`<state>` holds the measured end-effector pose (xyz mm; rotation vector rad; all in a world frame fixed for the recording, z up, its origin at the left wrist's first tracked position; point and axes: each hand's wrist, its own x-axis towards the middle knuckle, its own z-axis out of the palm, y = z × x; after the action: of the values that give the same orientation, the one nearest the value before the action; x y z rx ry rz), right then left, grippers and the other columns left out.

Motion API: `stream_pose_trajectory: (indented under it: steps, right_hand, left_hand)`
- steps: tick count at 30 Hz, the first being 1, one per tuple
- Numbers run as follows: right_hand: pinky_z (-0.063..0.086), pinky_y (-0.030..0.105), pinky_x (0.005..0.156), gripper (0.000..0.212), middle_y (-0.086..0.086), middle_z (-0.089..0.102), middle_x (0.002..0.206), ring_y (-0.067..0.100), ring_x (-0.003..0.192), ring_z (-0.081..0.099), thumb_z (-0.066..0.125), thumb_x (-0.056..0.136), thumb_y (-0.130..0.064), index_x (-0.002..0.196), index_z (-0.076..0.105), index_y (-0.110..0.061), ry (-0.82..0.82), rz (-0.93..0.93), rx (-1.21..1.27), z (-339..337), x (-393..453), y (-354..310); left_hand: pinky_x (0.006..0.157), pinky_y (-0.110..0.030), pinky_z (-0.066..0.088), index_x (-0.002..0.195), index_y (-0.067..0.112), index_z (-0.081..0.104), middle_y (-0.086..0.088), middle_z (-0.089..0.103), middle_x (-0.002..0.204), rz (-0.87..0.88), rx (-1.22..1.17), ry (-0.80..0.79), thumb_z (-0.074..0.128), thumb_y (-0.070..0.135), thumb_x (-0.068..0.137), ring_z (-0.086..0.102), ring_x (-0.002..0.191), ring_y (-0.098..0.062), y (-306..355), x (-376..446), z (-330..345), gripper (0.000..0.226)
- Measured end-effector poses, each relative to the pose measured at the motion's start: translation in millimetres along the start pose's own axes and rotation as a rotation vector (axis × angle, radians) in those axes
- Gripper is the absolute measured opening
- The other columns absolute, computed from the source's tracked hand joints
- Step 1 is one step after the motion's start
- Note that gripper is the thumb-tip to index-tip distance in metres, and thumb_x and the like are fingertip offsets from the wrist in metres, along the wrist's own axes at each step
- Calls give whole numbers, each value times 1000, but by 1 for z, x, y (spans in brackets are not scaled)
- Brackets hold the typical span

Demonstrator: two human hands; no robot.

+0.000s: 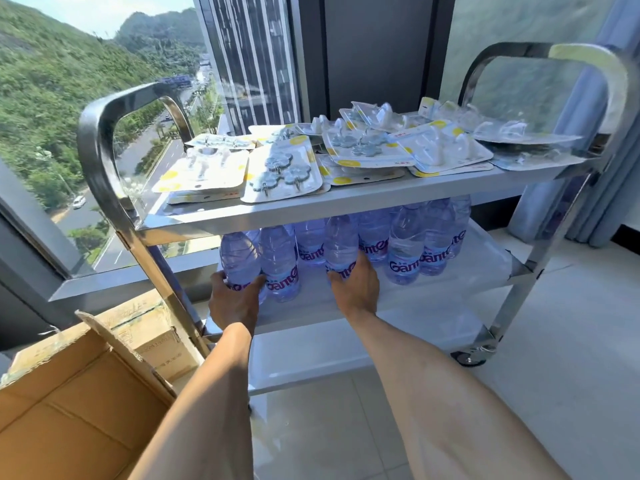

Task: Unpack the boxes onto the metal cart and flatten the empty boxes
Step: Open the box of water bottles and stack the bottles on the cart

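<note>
1. The metal cart [346, 206] is polished steel with three shelves, looped handles at both ends and a caster visible under its right end.
2. On the cart's middle shelf stands a cluster of clear, bluish water bottles [405, 251] with purple lettering on their labels, all upright and packed close together.
3. The left hand [235, 299] curls its fingers and thumb around the leftmost bottle [239, 258] near its base, at the left front of that cluster.
4. The right hand [356, 289] wraps the lower part of another bottle [341, 244] at the middle front of the cluster; whether either bottle rests on the shelf I cannot tell.
5. The cart's top shelf is covered with overlapping blister packs [284, 171] of hooks on white cards with yellow dots; it overhangs the bottles, so their caps are hidden.
6. The cart's bottom shelf shows bare white.
7. Left of the cart, on the floor, an open cardboard box [69, 410] shows a bare brown interior, one flap raised toward the cart; its near part is out of view.
8. Behind that box, against the cart's left leg, sits a second cardboard box [156, 337].
9. Beyond the cart a window [69, 81] looks over green hills and a road.
</note>
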<state>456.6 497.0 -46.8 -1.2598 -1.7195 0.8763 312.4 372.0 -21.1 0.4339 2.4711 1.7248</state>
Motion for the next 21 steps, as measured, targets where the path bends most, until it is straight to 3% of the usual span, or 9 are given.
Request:
stream_pose_trajectory:
  steps: [4,7,10,14,21]
  right_hand:
    - [47,41,96,64,12,56,129,32,119,53,69,82,-19,138,39,-10,97,98,-70,-19,10,9]
    - [50,42,90,55,13,58,125,33,113,56,69,82,-20,130,44,-9,108,122,-112,-26,10,9]
    - [49,40,84,44,16,62,118,34,109,59,70,84,-28,117,53,-5,103,225,-217,-28,6,-1]
    - [50,37,82,49,13,63,122,32,110,62,71,84,-33,122,56,-7,65,388,-373,-28,-8,-18]
    - [50,37,86,32,11,62,122,30,111,60,61,88,-23,118,58,-11,29,352,-457,-12,-20,-59]
  left_hand:
    - [88,-37,48,122,19,51,-6,67,118,6,-5,1,81,47,70,64,104,-30,-3,-3,1,67]
    - [82,-32,45,121,21,52,-5,69,113,-5,-12,36,80,49,69,65,101,-30,-6,-5,2,65]
    - [84,-37,48,120,19,52,-7,69,113,8,20,29,78,51,70,65,101,-32,-6,-7,2,65]
    - [85,-42,49,120,17,48,-11,66,114,-37,122,-70,72,58,74,62,104,-37,-4,-3,-7,66]
    - [83,-41,48,127,10,43,-19,62,119,-31,253,-195,74,52,76,59,108,-38,-4,6,-33,73]
